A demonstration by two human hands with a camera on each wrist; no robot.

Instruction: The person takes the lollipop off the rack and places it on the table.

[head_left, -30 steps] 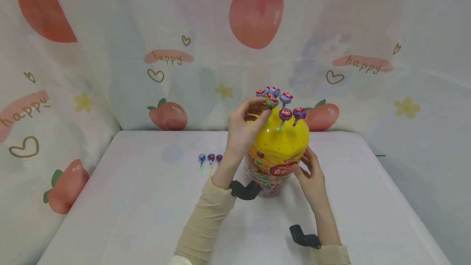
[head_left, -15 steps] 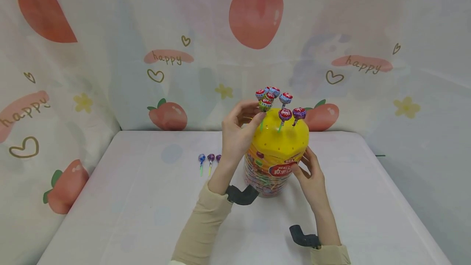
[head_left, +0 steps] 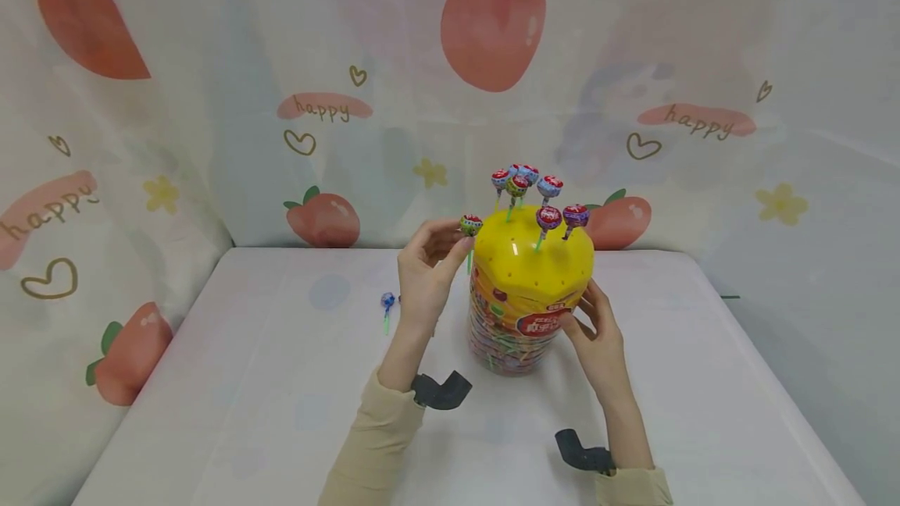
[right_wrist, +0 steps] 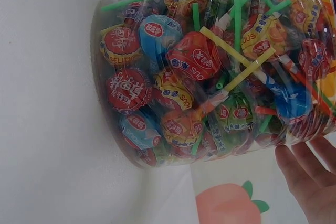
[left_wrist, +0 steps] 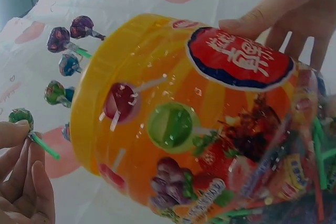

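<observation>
Between thumb and fingers, my left hand (head_left: 426,276) pinches a green-wrapped lollipop (head_left: 471,226), just left of the jar's lid. In the left wrist view its green stick (left_wrist: 46,146) slants free of the jar. A large clear candy jar (head_left: 509,334) full of lollipops stands upright, topped by a yellow lid (head_left: 516,260) with small holes. Several lollipops stand in the lid, among them a green one (head_left: 516,186) and a purple one (head_left: 576,216). My right hand (head_left: 599,342) rests against the jar's right side, thumb (left_wrist: 239,27) by the red label, fingers fairly straight.
A blue lollipop (head_left: 387,301) lies on the white table (head_left: 267,381) left of my left hand; another beside it is mostly hidden by that hand. Behind the table hangs a fruit-printed cloth (head_left: 394,139). Dark wrist mounts (head_left: 443,391) jut from both wrists.
My left hand has moved left and down, away from the lollipops in the lid, carrying the green lollipop past the lid's left edge. My right hand stays at the jar.
</observation>
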